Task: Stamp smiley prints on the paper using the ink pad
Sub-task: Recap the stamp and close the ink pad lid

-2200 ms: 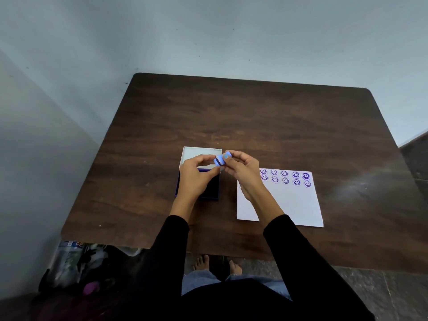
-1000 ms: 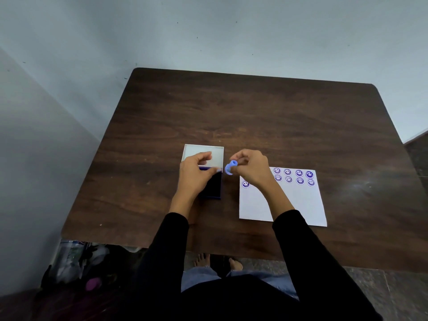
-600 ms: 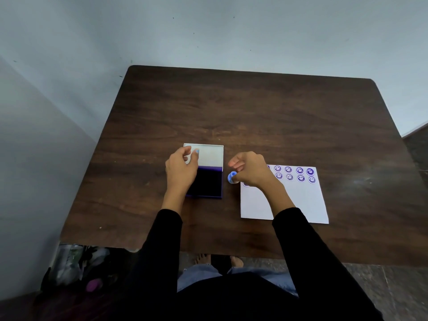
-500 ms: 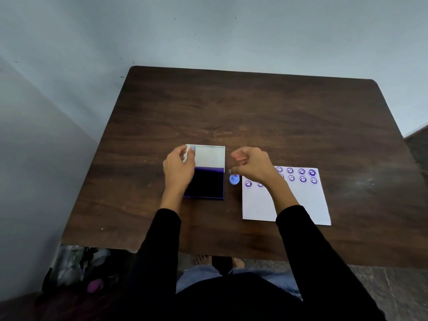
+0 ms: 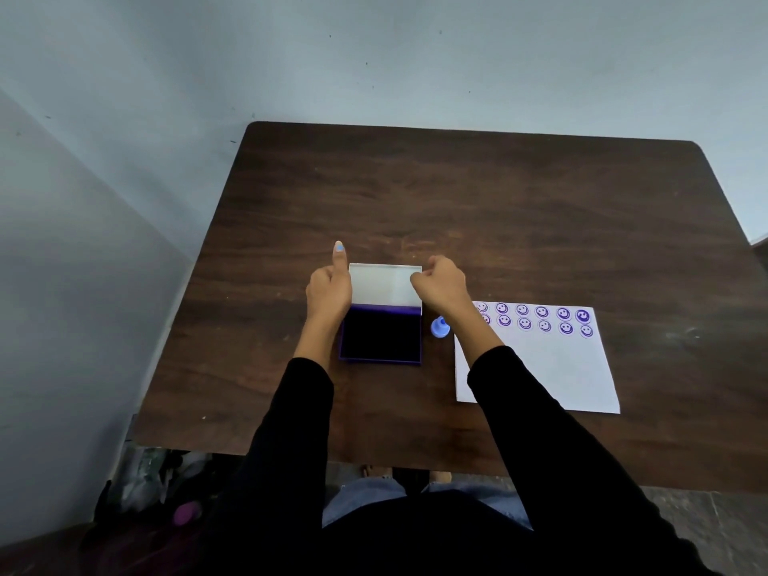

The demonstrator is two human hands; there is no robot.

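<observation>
The ink pad (image 5: 380, 335) lies open on the dark wooden table (image 5: 457, 201), its dark purple pad facing up and its white lid (image 5: 380, 283) raised behind it. My left hand (image 5: 330, 286) holds the lid's left edge, thumb pointing up. My right hand (image 5: 440, 284) pinches the lid's right edge. The small blue stamp (image 5: 439, 327) stands alone on the table between the pad and the white paper (image 5: 552, 367). Two rows of purple smiley prints (image 5: 540, 318) run along the paper's far edge.
A pale wall runs behind and to the left of the table. Bags and clutter (image 5: 158, 484) lie on the floor under the table's near left corner. My legs and feet show below the near edge.
My right hand set the blue stamp down beside the ink pad and moved up to the lid's right edge. My left hand slid to the lid's left edge.
</observation>
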